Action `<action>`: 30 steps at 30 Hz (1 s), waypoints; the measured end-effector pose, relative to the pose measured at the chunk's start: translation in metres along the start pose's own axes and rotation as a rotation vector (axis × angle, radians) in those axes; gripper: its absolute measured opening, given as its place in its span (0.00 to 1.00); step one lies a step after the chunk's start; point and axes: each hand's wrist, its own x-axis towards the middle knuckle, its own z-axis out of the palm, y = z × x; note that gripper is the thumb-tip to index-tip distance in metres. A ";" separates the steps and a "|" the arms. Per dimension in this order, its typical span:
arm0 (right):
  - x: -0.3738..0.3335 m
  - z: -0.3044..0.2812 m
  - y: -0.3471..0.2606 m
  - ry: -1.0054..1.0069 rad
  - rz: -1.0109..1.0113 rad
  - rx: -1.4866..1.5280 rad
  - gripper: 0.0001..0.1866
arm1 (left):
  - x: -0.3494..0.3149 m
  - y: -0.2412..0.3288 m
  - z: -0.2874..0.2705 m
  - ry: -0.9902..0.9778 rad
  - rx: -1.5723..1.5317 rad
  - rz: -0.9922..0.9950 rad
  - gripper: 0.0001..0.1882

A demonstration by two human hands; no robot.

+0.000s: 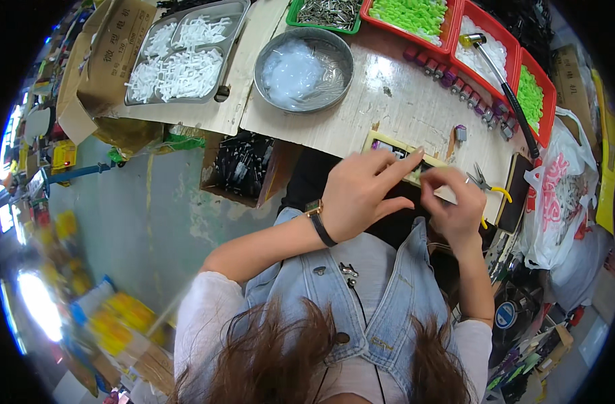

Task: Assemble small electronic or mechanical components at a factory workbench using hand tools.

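Observation:
At the near edge of the table lies a pale yellow fixture (369, 144), with a purple piece and dark parts showing in it. My left hand (361, 192) reaches over the fixture, its index finger stretched onto it and its thumb apart; nothing shows in its grasp. By the fixture's right end my right hand (456, 205) is closed, thumb and index finger pinched together. Whatever sits in that pinch is too small to make out. Close to my right hand rest pliers (481, 178) with yellow handles. Beyond them stands a small metal motor (460, 133).
Several small motors (458, 85) line red trays (454, 48) of green and white pieces. A hammer (501, 82) leans there. Left are a metal bowl (351, 74) of whitish grease and a divided tray (221, 79) of white parts. Below, a box (272, 178) holds black parts.

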 end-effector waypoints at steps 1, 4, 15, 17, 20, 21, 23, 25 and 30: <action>0.005 0.000 0.006 0.004 0.046 -0.028 0.09 | 0.001 -0.004 0.001 0.096 0.077 0.099 0.30; 0.015 0.005 0.016 -0.011 -0.014 -0.135 0.08 | -0.006 -0.021 0.014 0.098 0.285 0.235 0.31; 0.023 0.003 0.011 -0.124 0.190 0.045 0.07 | -0.009 -0.049 0.021 0.022 0.595 0.417 0.33; 0.024 0.005 0.009 -0.105 0.180 0.028 0.07 | -0.010 -0.047 0.024 0.016 0.536 0.391 0.34; 0.025 0.009 0.010 -0.122 0.176 -0.037 0.07 | -0.015 -0.048 0.030 0.022 0.513 0.354 0.35; 0.023 0.005 0.008 -0.139 0.194 -0.059 0.07 | -0.018 -0.048 0.034 0.028 0.517 0.341 0.35; 0.024 0.011 0.011 -0.128 0.185 -0.031 0.06 | -0.017 -0.049 0.039 0.010 0.392 0.335 0.38; 0.020 0.015 0.009 -0.110 0.116 -0.103 0.06 | -0.015 -0.041 0.021 0.047 0.240 0.268 0.36; 0.018 0.010 0.009 -0.096 0.155 -0.078 0.11 | 0.058 -0.116 -0.132 0.627 0.444 -0.060 0.16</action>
